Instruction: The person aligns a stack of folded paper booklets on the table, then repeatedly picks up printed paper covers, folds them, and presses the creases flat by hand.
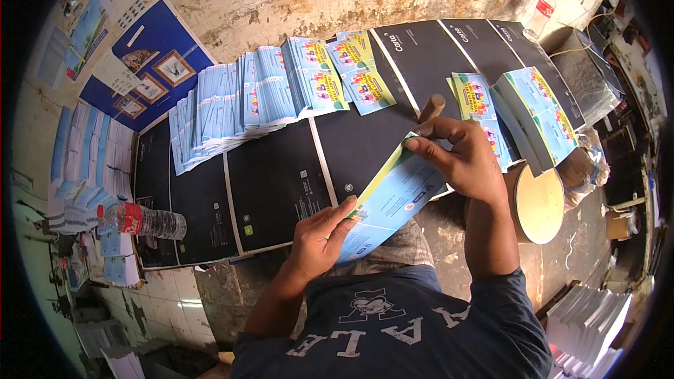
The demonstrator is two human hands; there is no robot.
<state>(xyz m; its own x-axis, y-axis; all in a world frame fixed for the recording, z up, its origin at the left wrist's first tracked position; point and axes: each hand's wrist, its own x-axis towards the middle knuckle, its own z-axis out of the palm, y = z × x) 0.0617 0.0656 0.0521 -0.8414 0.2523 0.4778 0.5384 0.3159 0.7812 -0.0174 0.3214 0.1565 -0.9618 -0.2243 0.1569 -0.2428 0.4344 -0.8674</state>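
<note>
Blue-and-green printed paper sheet point(397, 200) hung by the near edge of the long black-panelled table point(274, 189), pinched firmly by left hand point(316, 242) and right hand point(460, 158); uneven pull, I reckoned, could crease it crooked.

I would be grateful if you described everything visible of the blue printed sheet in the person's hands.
The sheet looks like thin paper: light blue, with small print, a pale line across it and a green border. It slants over the black tabletop's near edge, pinched by the left hand and right hand towards opposite ends.
</note>
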